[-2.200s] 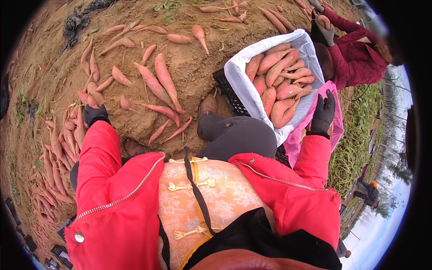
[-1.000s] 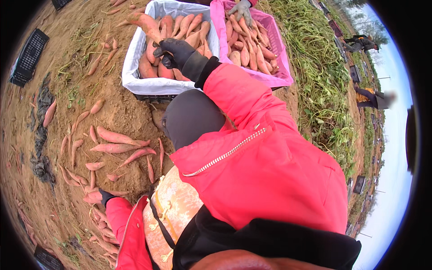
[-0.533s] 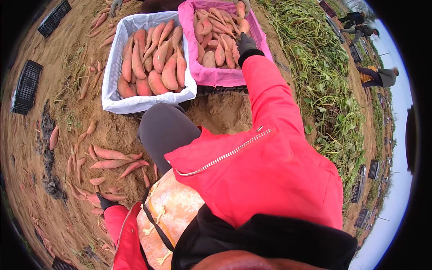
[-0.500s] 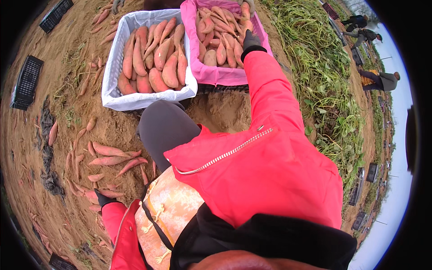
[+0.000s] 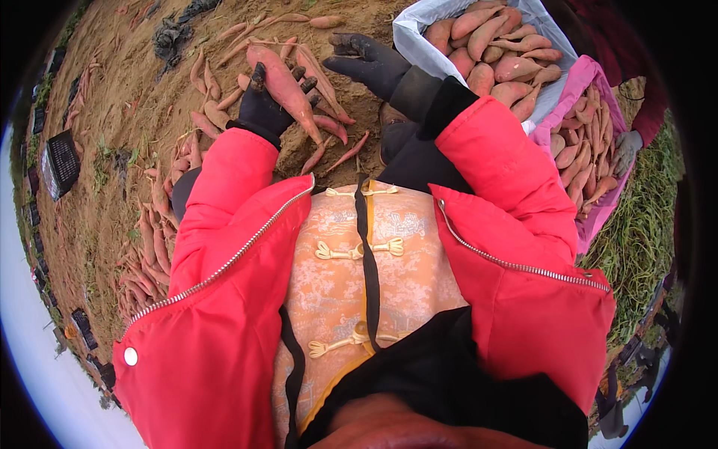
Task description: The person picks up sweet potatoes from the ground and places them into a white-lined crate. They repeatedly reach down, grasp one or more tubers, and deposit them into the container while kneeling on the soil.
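Note:
My left hand (image 5: 263, 111), in a dark glove with soiled fingertips, grips a large reddish sweet potato (image 5: 283, 84) that tilts down toward my lap. To its right my right hand (image 5: 372, 69), also dark-gloved, reaches leftward with its fingers apart and nothing in them. Beneath and beside the held one, several loose sweet potatoes (image 5: 321, 82) lie on the soil. The crate lined with white (image 5: 410, 39) stands just beyond my right hand, filled with sweet potatoes (image 5: 490, 37).
A crate lined with pink (image 5: 602, 69) adjoins the white one, also full of sweet potatoes. Another person's grey-gloved hand (image 5: 627, 150) rests at its far side. More sweet potatoes (image 5: 153, 247) are heaped at left; a black crate (image 5: 61, 165) lies farther off. Green vines (image 5: 643, 239) cover the right.
My view has turned left, so the crates now sit at upper right. My right hand has left the pink-lined crate and come beside my left, which has lifted a sweet potato off the ground.

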The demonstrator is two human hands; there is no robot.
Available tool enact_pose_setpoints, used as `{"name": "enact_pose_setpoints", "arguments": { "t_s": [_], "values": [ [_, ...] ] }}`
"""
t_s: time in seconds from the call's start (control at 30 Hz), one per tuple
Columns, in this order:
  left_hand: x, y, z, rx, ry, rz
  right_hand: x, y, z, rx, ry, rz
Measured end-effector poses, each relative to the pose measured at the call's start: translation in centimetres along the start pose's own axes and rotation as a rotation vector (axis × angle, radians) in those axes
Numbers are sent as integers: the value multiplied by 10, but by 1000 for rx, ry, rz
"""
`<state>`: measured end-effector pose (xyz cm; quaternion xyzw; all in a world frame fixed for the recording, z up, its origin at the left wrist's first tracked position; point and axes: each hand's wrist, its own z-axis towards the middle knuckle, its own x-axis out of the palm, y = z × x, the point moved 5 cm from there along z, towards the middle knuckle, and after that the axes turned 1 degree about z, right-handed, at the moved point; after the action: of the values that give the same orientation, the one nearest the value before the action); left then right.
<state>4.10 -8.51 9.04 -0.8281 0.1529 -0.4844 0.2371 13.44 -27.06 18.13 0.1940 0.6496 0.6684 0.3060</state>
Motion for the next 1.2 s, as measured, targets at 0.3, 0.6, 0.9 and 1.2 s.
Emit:
{"name": "enact_pose_setpoints", "arguments": {
  "t_s": [0.3,0.6,0.9,1.2],
  "values": [
    [29,37,29,-122,354,269,52,-57,-6,322,223,-259],
    [32,39,51,-290,238,287,51,-48,-7,-118,-200,-193],
    [37,43,67,-353,230,235,26,-7,-5,197,298,-361],
    [18,14,77,-425,97,21,26,-8,12,2,332,-338]
  ]
}}
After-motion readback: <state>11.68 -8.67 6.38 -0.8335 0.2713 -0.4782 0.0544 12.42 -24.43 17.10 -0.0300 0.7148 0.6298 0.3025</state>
